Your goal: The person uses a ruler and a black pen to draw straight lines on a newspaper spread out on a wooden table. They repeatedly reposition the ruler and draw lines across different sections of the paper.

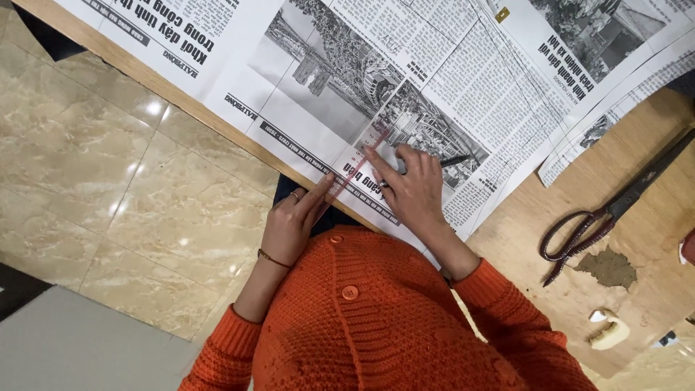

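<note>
Pressing a clear pink-edged plastic ruler (360,161) on black-and-white newspaper sheets (405,80) near the wooden worktop's (608,217) front edge, the left hand (291,221) has its fingers extended together. The right hand (411,190) pinches a dark pencil (452,161) beside the ruler. Dark red-handled scissors (608,217) lie well apart.

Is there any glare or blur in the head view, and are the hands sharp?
Head view: bright glare spots on the glossy floor tiles; left hand, right hand and newspaper are sharp; soft shadow beneath the hands; edges look slightly bent by the wide lens.
</note>
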